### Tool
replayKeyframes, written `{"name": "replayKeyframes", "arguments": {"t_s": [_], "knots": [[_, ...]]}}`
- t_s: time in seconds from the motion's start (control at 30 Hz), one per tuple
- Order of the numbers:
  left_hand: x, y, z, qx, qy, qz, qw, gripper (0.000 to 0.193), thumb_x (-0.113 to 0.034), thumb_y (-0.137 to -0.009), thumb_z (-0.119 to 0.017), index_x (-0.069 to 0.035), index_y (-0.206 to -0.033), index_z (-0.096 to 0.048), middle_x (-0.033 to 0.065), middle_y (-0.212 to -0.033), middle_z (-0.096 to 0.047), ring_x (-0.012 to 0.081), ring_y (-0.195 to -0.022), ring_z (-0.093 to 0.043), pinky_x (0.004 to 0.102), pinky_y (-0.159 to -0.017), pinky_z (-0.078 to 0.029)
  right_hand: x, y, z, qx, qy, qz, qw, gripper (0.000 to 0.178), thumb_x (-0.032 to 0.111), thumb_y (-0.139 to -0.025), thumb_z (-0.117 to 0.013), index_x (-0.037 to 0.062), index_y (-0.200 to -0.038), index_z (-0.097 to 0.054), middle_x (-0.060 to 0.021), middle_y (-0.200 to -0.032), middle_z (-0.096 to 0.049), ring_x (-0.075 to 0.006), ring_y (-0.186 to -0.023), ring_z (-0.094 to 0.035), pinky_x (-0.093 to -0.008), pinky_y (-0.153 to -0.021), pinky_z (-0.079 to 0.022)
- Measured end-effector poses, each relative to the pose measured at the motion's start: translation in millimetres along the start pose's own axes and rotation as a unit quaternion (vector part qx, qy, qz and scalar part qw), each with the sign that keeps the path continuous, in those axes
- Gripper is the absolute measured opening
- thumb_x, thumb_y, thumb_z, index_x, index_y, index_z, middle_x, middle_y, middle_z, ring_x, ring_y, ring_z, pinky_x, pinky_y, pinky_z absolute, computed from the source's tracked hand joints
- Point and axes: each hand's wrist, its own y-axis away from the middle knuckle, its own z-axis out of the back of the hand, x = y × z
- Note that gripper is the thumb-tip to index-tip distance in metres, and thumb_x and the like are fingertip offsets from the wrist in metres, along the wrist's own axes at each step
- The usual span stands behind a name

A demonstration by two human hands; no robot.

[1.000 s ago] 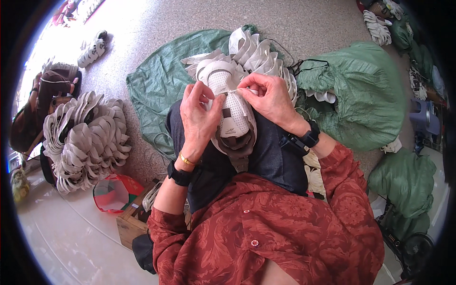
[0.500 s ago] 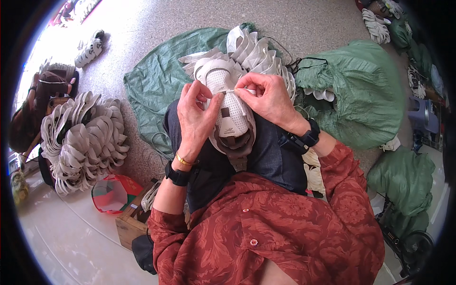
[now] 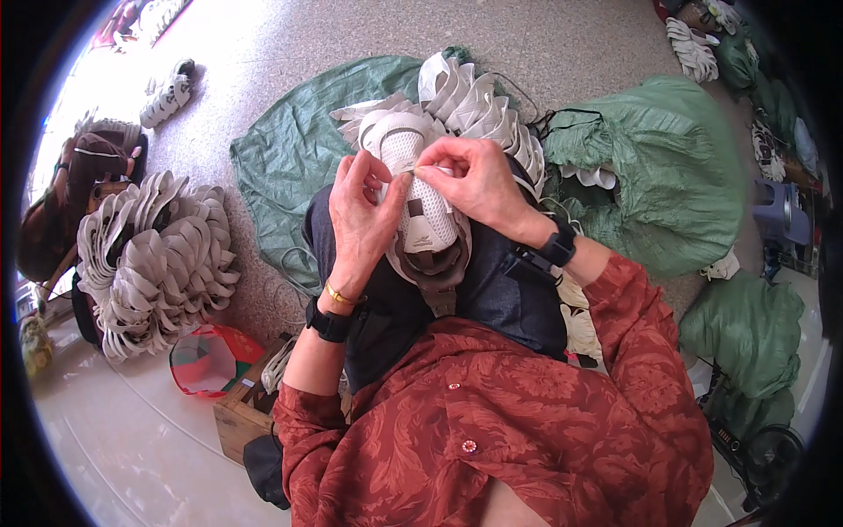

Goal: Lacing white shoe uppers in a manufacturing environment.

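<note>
Across my knees lies a white mesh shoe upper (image 3: 430,204), its brown-grey lined opening toward me. My left hand (image 3: 358,200) is over its left side, thumb and forefinger pinched near the middle. From the right, my right hand (image 3: 479,186) comes in with thumb and forefinger pinched as well. The two pairs of fingertips nearly meet at a thin white strand (image 3: 411,170) above the upper; the fingers mostly hide it. Just beyond lie more white uppers (image 3: 479,101), stacked on a green woven sheet (image 3: 290,145).
At left stands a big bundle of nested white uppers (image 3: 162,263). A red-rimmed bag (image 3: 211,360) and a wooden box (image 3: 237,422) sit near my left side. An open green sack (image 3: 667,176) with white pieces lies at right. Another person's arm (image 3: 57,189) shows far left.
My right hand has moved left, bringing its fingertips closer to those of my left hand. The left hand has stayed nearly in place, and the upper has barely shifted.
</note>
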Motion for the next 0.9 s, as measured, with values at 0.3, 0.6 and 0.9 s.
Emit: {"name": "replayKeyframes", "arguments": {"t_s": [0.3,0.6,0.9], "knots": [[2,2,6,0.019,0.032,-0.024,0.999,0.022,-0.013,-0.079,-0.075,-0.003,-0.086,-0.057,0.005,-0.085,-0.052,0.017,-0.075,-0.053,0.0304,-0.067,-0.046,13,1,11,0.023,0.111,0.11,0.988,0.014,0.012,-0.082,-0.072,0.0007,-0.091,-0.07,-0.0151,-0.083,-0.067,-0.0314,-0.071,-0.066,-0.0396,-0.064,-0.051],[6,4,8,0.04,0.054,-0.037,0.997,0.016,-0.006,-0.085,-0.071,-0.002,-0.094,-0.057,0.0022,-0.094,-0.055,0.0105,-0.081,-0.054,0.0254,-0.071,-0.047,9,-8,8,0.052,0.163,0.154,0.973,0.013,0.01,-0.085,-0.072,-0.0003,-0.091,-0.067,-0.0107,-0.082,-0.065,-0.0222,-0.065,-0.062,-0.0344,-0.059,-0.049],[7,1,5,0.033,0.09,-0.023,0.995,0.013,-0.007,-0.082,-0.069,-0.004,-0.092,-0.061,0.005,-0.089,-0.055,0.0165,-0.079,-0.055,0.0288,-0.065,-0.045,8,-10,0,0.044,0.206,0.207,0.955,0.014,0.012,-0.087,-0.07,0.0005,-0.089,-0.062,-0.0143,-0.082,-0.062,-0.0347,-0.073,-0.064,-0.0415,-0.064,-0.05]]}}
